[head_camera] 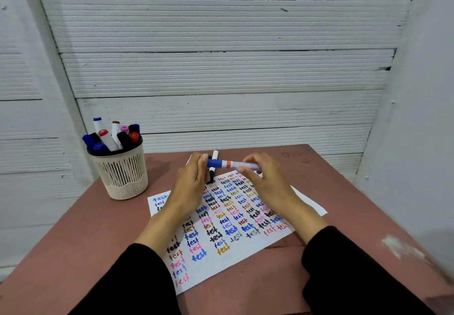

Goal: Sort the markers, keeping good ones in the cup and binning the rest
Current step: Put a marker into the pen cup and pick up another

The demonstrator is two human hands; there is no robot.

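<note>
Both hands hold one blue-capped marker (231, 164) level above the far end of the test sheet (221, 228). The left hand (190, 187) has its fingers round the blue cap end; the right hand (260, 179) pinches the pale barrel. This looks like the cap coming off or going on, around a scribble test. Next comes a steady pull or push along the marker's axis, then a verdict. The cup (122, 169), full of markers, stands to the left on the tabletop (86, 228). Another marker (214, 158) lies beyond the hands. No bin shows.
</note>
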